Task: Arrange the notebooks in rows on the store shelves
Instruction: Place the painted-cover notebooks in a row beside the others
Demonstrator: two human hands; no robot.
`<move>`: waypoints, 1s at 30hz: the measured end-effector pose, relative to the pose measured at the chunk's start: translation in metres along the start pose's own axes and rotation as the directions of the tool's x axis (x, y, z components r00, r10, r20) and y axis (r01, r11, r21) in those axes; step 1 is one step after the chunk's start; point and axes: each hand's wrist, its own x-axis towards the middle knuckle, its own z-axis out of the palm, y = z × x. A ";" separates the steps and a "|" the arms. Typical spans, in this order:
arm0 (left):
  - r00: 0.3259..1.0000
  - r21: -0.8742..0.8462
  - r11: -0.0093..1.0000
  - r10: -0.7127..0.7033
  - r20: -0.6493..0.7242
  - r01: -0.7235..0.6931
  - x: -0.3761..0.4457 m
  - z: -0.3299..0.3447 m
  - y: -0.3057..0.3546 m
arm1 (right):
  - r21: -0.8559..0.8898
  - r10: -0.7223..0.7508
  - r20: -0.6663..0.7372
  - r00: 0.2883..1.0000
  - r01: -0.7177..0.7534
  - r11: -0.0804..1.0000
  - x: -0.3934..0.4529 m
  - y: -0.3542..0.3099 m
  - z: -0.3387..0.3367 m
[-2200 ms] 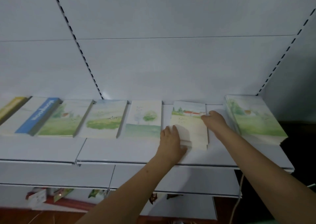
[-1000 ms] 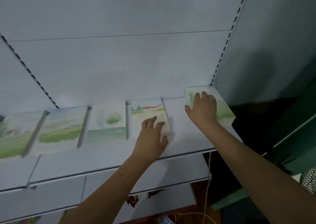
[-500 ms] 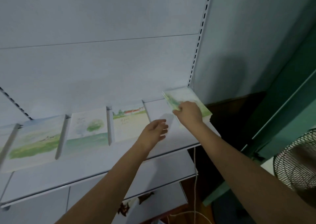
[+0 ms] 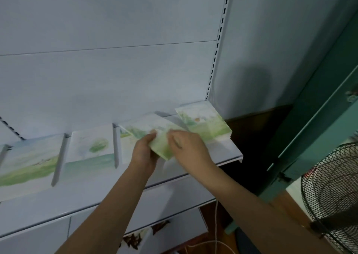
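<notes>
Notebook (image 4: 153, 135) lifted over a white shelf (image 4: 222, 153), held between both hands.

White metal shelving with slotted uprights fills the view; a lower shelf (image 4: 174, 191) sits beneath, a teal frame (image 4: 317, 106) stands to the right, and a black wire fan (image 4: 333, 191) and a white cable (image 4: 216, 226) are low at right. Left hand (image 4: 144, 153) grips the notebook's near left edge, fingers curled under and thumb on the cover. Right hand (image 4: 186, 147) pinches its right side, fingers bent over the cover. It hangs tilted above the shelf, partly over one lying notebook (image 4: 126, 147). Five notebooks show plainly: one held, three flat in a row to the left, and a stack (image 4: 203, 122) at the shelf's right end whose count I cannot tell.
</notes>
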 end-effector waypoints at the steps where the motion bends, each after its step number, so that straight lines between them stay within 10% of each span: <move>1: 0.999 -0.016 0.999 0.028 -0.027 -0.029 0.000 -0.008 0.004 | -0.065 0.025 -0.061 0.998 -0.029 0.997 0.011 0.017 0.000; 5: 0.996 0.075 0.995 0.072 -0.054 -0.068 -0.007 -0.033 0.020 | -0.490 0.368 0.104 0.924 -0.274 0.827 0.043 0.083 0.003; 9: 0.997 0.163 0.985 0.063 -0.034 -0.056 -0.015 -0.045 0.025 | -0.569 0.265 0.067 0.962 -0.181 0.802 0.039 0.103 0.016; 16: 0.999 0.165 0.986 0.021 0.039 -0.027 -0.021 -0.037 0.019 | -0.198 0.133 -0.286 0.949 -0.195 0.961 0.027 0.040 -0.017; 23: 0.989 0.083 0.991 0.092 0.117 -0.102 -0.033 -0.053 0.029 | 0.053 -0.188 0.235 0.954 0.180 0.982 -0.035 -0.057 0.028; 27: 0.987 0.118 0.980 0.153 0.053 -0.159 -0.045 -0.099 0.045 | 0.073 -0.073 0.076 0.994 0.067 0.995 -0.004 -0.049 0.040; 30: 0.983 0.187 0.965 0.175 0.050 -0.182 -0.064 -0.132 0.070 | 0.210 0.098 0.252 0.963 -0.153 0.966 0.022 -0.070 0.053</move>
